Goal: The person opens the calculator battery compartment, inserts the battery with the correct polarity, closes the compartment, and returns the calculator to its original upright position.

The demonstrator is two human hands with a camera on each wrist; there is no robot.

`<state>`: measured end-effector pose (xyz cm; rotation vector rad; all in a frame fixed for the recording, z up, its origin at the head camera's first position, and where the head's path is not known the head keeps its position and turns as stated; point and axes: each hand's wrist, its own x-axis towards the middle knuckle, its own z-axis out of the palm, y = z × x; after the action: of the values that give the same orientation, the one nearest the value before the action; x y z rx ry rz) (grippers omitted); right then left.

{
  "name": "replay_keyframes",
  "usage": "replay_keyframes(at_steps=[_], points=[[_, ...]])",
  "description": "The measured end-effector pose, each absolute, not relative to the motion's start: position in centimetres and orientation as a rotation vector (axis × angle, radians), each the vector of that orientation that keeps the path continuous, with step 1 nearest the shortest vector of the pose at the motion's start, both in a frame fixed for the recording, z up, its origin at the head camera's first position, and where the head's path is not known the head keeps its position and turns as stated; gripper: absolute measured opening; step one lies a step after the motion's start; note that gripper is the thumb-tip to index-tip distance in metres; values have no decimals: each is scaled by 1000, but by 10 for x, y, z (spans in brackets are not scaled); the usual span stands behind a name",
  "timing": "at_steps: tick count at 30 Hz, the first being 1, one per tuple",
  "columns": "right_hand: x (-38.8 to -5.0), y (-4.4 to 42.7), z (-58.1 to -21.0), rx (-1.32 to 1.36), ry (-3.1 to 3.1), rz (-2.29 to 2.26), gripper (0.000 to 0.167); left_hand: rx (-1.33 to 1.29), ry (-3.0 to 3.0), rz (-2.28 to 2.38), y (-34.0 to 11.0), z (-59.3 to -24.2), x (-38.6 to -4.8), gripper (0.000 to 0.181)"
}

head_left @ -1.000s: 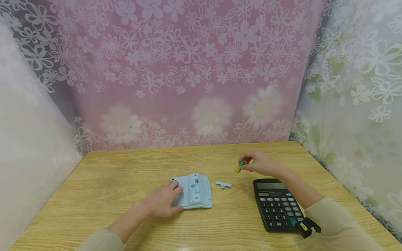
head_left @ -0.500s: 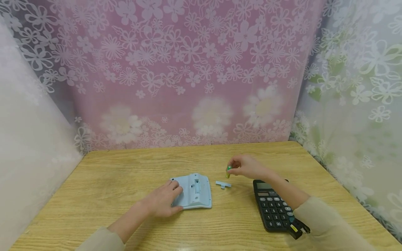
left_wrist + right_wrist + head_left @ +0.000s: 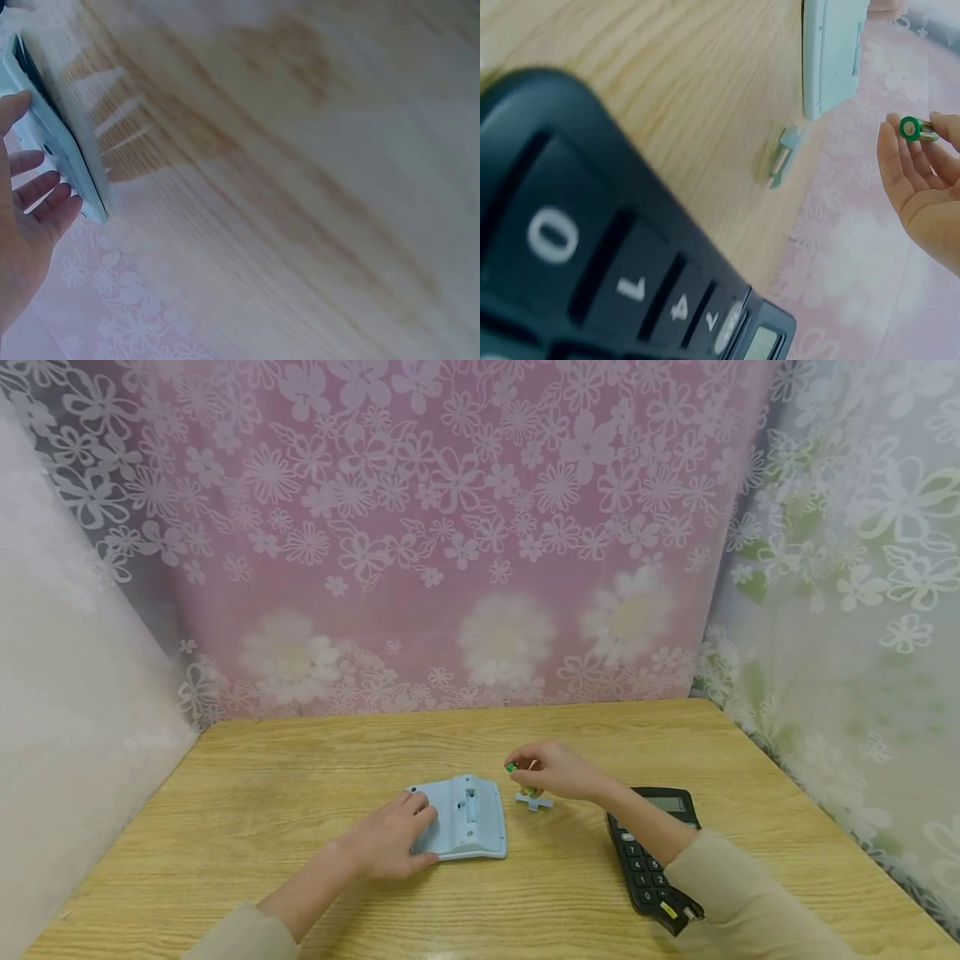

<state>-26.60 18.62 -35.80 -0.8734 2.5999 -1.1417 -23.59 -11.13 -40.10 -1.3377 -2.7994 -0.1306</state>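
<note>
A light blue calculator (image 3: 480, 839) lies back side up, its battery slot (image 3: 472, 807) uncovered. My left hand (image 3: 390, 839) rests on its left part, fingers on the back and thumb along the near edge; the left wrist view shows these fingers (image 3: 49, 191) loosely extended. Between thumb and fingertips, my right hand (image 3: 558, 771) pinches a small green and gold battery (image 3: 910, 128). It is above the table, to the right of the calculator. Just below that hand lies the light blue battery cover (image 3: 534, 804), partly overlapped by the battery in the head view.
A black desk calculator (image 3: 637, 868) lies face up at the right, partly hidden under the right forearm. A black wrist-worn device (image 3: 671, 910) hangs at the right sleeve. The wooden table (image 3: 300, 760) is bordered by flowered curtains (image 3: 450, 527) behind and at the sides.
My right hand has moved left and slightly nearer with the battery, from above the black calculator's far side to over the battery cover. The left hand and the light blue calculator have stayed still.
</note>
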Motion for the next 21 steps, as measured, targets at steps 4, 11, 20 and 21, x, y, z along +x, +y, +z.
replay_keyframes(at_steps=[4, 11, 20, 21], points=[[-266, 181, -359, -854, 2572, -1178, 31, -1336, -2797, -115, -111, -401, -236, 41], [-267, 171, -363, -818, 2576, -1193, 24, -1331, -2803, -104, -112, -403, -236, 42], [-269, 159, -367, -819, 2608, -1198, 11, -1334, -2798, -85, -111, -403, -237, 42], [-270, 158, -367, -826, 2610, -1198, 10, -1333, -2793, -84, -111, -402, -236, 42]])
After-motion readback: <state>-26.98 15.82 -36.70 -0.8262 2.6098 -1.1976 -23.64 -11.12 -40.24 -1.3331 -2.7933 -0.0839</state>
